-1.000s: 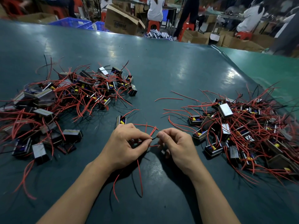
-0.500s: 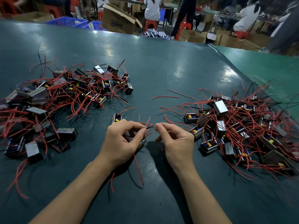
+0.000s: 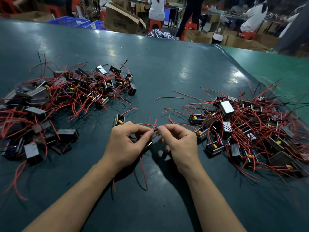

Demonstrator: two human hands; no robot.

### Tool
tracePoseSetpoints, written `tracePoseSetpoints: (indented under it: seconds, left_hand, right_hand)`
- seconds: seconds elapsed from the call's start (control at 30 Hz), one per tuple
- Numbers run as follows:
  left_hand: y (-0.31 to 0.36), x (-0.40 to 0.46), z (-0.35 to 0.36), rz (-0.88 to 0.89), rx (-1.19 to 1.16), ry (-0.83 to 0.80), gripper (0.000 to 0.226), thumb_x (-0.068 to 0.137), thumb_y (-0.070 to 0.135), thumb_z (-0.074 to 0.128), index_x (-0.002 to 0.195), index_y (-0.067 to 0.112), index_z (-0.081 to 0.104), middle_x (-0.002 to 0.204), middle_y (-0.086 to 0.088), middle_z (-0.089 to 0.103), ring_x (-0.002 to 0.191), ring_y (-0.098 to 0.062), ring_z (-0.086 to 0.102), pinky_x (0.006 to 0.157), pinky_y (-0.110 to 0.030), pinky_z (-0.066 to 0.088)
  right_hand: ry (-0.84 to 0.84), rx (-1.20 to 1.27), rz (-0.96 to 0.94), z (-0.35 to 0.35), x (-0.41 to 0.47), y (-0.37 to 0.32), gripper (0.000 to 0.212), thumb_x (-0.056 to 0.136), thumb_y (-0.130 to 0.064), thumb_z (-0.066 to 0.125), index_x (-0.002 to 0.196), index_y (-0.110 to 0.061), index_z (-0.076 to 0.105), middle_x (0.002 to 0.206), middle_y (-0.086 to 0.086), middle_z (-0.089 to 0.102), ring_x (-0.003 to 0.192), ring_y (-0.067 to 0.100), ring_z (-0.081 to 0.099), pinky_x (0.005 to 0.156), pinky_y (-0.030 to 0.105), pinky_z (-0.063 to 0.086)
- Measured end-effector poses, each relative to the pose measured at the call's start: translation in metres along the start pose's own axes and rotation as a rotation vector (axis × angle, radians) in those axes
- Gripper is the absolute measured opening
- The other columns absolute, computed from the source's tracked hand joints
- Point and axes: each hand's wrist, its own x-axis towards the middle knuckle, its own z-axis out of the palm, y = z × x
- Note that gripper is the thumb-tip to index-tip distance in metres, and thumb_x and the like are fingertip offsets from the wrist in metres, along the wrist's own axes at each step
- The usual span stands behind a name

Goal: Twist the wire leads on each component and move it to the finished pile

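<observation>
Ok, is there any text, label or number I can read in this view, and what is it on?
Nothing is legible.
Cardboard box beyond the table: dark print on its side, too blurred to read.
White label on a carton at the back right: too small to read.
Components in the left pile and right pile: no readable markings.

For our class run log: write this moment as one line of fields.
step: twisting leads | left hand: pinches wire | right hand: pinches wire | component: under left hand | piles: left, right
</observation>
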Motion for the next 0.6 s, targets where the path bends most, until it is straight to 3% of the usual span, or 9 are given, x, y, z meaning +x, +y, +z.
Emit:
tracePoseSetpoints:
  seconds: [0.2, 0.37, 0.47, 0.6]
  left_hand:
    - [0.0, 0.002, 0.003, -0.178, -0.202, -0.042, 0.009, 0.085, 0.009, 0.073, 0.08, 0.016, 0.073, 0.075, 0.004, 0.074, 0.073, -0.016, 0.073, 0.07, -0.037, 0.059]
    - [-0.003, 0.003, 0.001, -0.114, -0.089, -0.109, 0.009, 0.082, 0.019, 0.077, 0.084, 0.027, 0.076, 0.079, 0.006, 0.072, 0.077, -0.016, 0.068, 0.074, -0.034, 0.055]
    - [-0.004, 0.002, 0.002, -0.095, -0.041, -0.099, 0.013, 0.081, 0.019, 0.079, 0.084, 0.031, 0.075, 0.08, 0.012, 0.071, 0.074, -0.015, 0.064, 0.071, -0.031, 0.052]
    - [-0.01, 0.003, 0.002, -0.104, -0.025, -0.116, 0.009, 0.083, 0.018, 0.077, 0.084, 0.028, 0.075, 0.077, 0.014, 0.07, 0.068, -0.014, 0.061, 0.064, -0.03, 0.048]
  right_hand:
    - [0.001, 0.017, 0.006, 0.0, 0.002, 0.001, 0.011, 0.086, -0.007, 0.071, 0.077, -0.013, 0.07, 0.064, -0.004, 0.067, 0.055, 0.006, 0.059, 0.048, 0.016, 0.042]
    - [0.069, -0.058, -0.085, 0.001, -0.001, 0.002, 0.012, 0.086, -0.012, 0.072, 0.077, -0.019, 0.07, 0.068, -0.006, 0.067, 0.061, 0.011, 0.06, 0.054, 0.023, 0.044]
    - [0.133, -0.234, -0.227, 0.004, -0.005, 0.006, 0.013, 0.083, -0.014, 0.074, 0.077, -0.024, 0.069, 0.073, -0.011, 0.068, 0.065, 0.009, 0.063, 0.057, 0.022, 0.046]
    - [0.13, -0.432, -0.522, 0.005, -0.006, 0.009, 0.003, 0.083, -0.011, 0.072, 0.082, -0.013, 0.07, 0.08, -0.006, 0.065, 0.066, 0.011, 0.061, 0.058, 0.017, 0.043]
